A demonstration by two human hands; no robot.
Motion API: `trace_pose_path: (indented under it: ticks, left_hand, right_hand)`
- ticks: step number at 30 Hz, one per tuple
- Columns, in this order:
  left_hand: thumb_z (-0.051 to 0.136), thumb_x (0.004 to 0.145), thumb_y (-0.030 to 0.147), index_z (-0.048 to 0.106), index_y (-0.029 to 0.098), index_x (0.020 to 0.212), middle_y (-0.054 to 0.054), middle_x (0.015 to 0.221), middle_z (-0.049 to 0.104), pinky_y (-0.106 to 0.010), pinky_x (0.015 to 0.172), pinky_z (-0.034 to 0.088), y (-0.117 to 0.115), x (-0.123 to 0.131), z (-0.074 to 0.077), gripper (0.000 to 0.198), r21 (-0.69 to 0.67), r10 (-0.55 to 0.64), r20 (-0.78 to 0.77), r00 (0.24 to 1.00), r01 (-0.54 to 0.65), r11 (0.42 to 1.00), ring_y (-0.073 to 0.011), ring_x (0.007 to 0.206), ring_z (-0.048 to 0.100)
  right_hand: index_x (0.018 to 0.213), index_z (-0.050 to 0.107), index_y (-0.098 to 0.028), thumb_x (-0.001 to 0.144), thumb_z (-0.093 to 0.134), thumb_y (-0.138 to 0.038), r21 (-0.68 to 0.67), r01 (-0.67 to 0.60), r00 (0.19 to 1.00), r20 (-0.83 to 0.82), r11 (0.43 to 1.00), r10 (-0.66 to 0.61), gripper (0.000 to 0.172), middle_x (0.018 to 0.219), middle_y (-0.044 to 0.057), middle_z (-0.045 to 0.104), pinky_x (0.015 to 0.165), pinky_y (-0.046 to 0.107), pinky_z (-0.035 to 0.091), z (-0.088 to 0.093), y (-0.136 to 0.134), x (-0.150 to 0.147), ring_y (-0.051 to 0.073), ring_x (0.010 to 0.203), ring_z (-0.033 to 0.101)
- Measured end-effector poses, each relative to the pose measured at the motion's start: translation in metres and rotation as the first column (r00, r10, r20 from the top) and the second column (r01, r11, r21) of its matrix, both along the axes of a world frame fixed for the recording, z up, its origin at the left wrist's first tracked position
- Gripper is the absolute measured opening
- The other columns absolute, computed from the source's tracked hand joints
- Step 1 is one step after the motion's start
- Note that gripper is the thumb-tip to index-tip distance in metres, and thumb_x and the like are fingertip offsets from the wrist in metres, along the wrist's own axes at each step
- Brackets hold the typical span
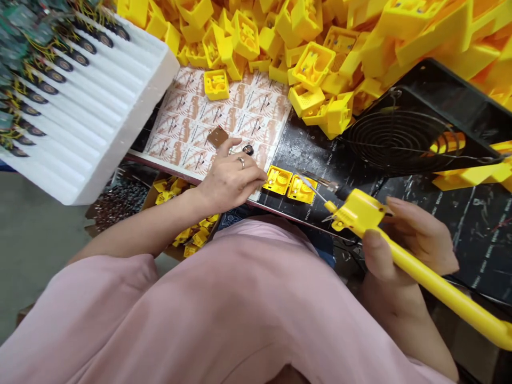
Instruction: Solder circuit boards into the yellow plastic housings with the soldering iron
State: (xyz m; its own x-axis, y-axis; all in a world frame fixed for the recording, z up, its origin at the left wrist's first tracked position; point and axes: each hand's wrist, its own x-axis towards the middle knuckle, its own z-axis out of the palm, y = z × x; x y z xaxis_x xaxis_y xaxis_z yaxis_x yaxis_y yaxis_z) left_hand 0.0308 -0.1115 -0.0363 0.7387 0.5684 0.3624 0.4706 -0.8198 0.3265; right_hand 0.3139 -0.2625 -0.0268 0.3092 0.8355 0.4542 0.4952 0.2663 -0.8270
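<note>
While the left hand (230, 181) is resting half-curled and empty on a printed sheet (216, 112), just beside two yellow plastic cases (278, 180), the right hand (412, 250) is gripping a yellow-handled tool (440, 280), its long axis running diagonally up from the lower right, its thin metal tip (310, 186) pointing toward those cases.

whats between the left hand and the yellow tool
Head view: one yellow plastic housing and another sit on the black bench mat between the left hand and the yellow tool.
</note>
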Motion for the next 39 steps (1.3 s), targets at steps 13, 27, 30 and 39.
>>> trace_pose_path:
  ticks: [13, 27, 30, 39]
  left_hand:
    - [0.049, 0.101, 0.019, 0.064, 0.023, 0.08, 0.002, 0.079, 0.068, -0.052, 0.122, 0.041, -0.009, 0.004, 0.009, 0.026, 0.219, 0.011, -0.285, 0.958, 0.055, 0.974, -0.0159, 0.084, 0.067]
    - [0.043, 0.101, 0.011, 0.064, 0.018, 0.074, 0.001, 0.065, 0.055, -0.054, 0.109, 0.056, -0.008, 0.015, 0.026, 0.035, 0.269, 0.002, -0.391, 0.92, 0.112, 0.957, -0.0142, 0.076, 0.059]
    - [0.04, 0.101, 0.01, 0.067, 0.018, 0.076, 0.0, 0.066, 0.059, -0.052, 0.107, 0.058, -0.007, 0.015, 0.026, 0.038, 0.336, -0.002, -0.427, 0.904, 0.161, 0.928, -0.0145, 0.076, 0.061]
    - [0.044, 0.102, 0.011, 0.065, 0.018, 0.075, 0.002, 0.067, 0.062, -0.046, 0.111, 0.056, -0.003, 0.013, 0.026, 0.035, 0.426, -0.014, -0.389, 0.921, 0.194, 0.884, -0.0129, 0.075, 0.061]
  right_hand:
    - [0.097, 0.063, -0.018, 0.077, 0.088, -0.012, 0.072, -0.444, 0.821, 0.432, 0.893, 0.373, 0.033, 0.075, 0.001, 0.074, 0.054, 0.022, 0.059, 0.024, 0.021, -0.01, 0.015, 0.064, 0.072]
    - [0.091, 0.062, -0.02, 0.086, 0.078, -0.008, -0.088, -0.477, 0.725, 0.523, 0.875, 0.448, 0.02, 0.08, 0.003, 0.073, 0.065, 0.027, 0.061, 0.053, 0.021, -0.017, 0.015, 0.071, 0.072]
    - [0.087, 0.062, -0.021, 0.093, 0.072, -0.012, -0.123, -0.429, 0.727, 0.541, 0.895, 0.423, 0.014, 0.077, 0.002, 0.07, 0.064, 0.025, 0.059, 0.059, 0.019, -0.01, 0.013, 0.068, 0.07]
    - [0.096, 0.061, -0.024, 0.08, 0.082, -0.006, -0.027, -0.397, 0.79, 0.498, 0.917, 0.357, 0.033, 0.08, -0.003, 0.072, 0.053, 0.024, 0.056, 0.039, 0.017, -0.007, 0.013, 0.066, 0.068]
